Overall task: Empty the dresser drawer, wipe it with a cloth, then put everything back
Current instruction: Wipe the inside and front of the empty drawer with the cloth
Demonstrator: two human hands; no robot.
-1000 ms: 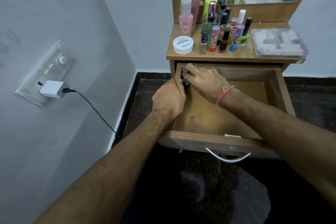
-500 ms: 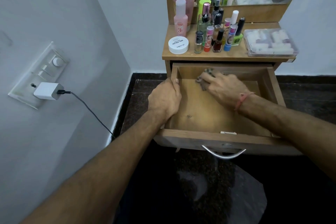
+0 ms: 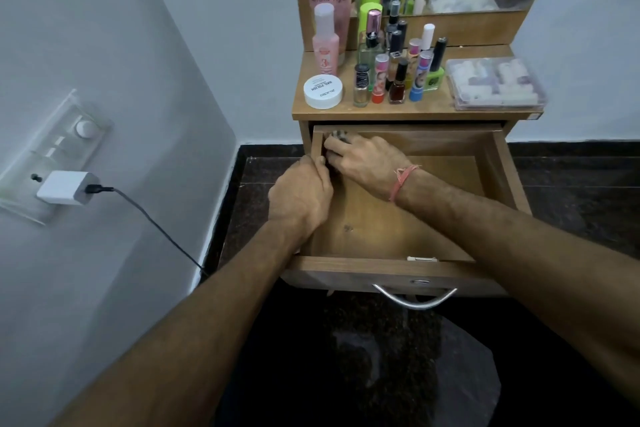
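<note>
The pulled-out brown wooden dresser drawer [image 3: 408, 218] looks emptied, its bottles and jars standing on the dresser top [image 3: 415, 111], so the step in hand seems to be the wiping. The right hand [image 3: 367, 163] presses a small crumpled grey-brown cloth [image 3: 337, 136] into the drawer's far left corner; its fingers are curled down over the cloth, most of which is hidden beneath them. The left hand [image 3: 301, 194] grips the top of the drawer's left wall, fingers folded over the edge, bracing it.

To wipe well, the cloth should be pushed right into the corner seam, where dust probably gathers, then drawn along the back wall and toward the front edge in overlapping strokes. A small dark speck [image 3: 348, 228] on the drawer floor near the left wall likely needs a firmer rub. The bracing hand should hold the drawer against sliding.
</note>
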